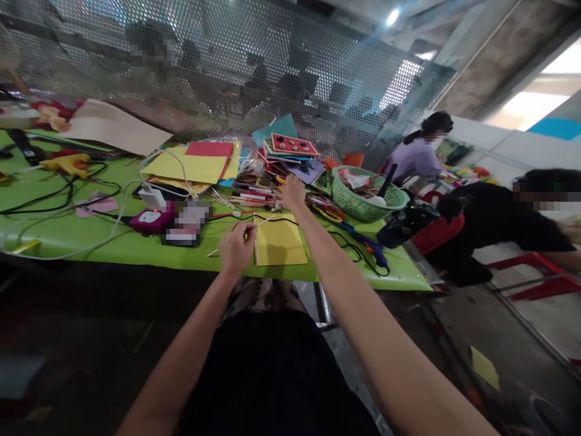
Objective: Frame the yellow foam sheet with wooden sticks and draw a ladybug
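Observation:
My left hand (238,247) is closed in a pinch round a thin pale wooden stick (265,221), above the near part of the green table. The stick points right, over a yellow card (281,242) that lies flat near the table edge. My right hand (294,192) reaches farther out, over a heap of pens and sticks (254,197). Its fingers are bent downward and blurred, so I cannot see whether they grip anything. Something orange (281,180) shows beside its fingertips.
A green basket (363,203), scissors (329,213) and a blue glue gun (370,245) are to the right. On the left are a phone (187,223), a purple power adapter (152,220), cables and coloured paper (186,166). Two people (415,151) work at the right.

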The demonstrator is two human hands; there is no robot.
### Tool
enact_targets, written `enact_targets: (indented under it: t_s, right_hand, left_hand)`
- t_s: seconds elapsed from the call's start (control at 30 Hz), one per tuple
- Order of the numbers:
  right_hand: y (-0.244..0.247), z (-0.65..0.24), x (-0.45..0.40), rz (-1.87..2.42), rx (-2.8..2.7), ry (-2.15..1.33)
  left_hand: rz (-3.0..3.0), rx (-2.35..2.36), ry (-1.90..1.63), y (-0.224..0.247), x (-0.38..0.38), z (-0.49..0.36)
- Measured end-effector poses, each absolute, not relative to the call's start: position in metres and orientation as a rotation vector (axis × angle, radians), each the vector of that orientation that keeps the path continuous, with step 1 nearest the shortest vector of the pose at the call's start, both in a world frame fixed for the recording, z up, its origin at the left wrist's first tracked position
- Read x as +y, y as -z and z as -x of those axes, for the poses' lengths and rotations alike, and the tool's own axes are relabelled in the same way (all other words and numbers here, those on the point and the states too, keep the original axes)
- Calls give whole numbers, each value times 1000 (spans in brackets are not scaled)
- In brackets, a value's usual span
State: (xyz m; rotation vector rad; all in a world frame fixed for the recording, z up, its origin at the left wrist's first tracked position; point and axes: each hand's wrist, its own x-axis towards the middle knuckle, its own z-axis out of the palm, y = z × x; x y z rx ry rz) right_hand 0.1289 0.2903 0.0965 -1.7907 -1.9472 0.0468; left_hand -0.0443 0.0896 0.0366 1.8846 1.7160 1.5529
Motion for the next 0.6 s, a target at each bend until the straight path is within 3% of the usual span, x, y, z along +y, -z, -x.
enact_targets:
  t_s: [0.33, 0.47, 0.6]
  right_hand:
    - [-119, -185, 233, 1569, -1584, -391]
    - [-112, -200, 180, 1051, -1358, -853]
    - [-107, -207, 133, 769, -1242, -1099]
  left_hand:
    - [-1692, 1396, -1646, -73, 98, 28]
    - [-1620, 1201, -1581, -95, 108, -1]
    - [-1555, 1075, -1512, -104, 108, -25]
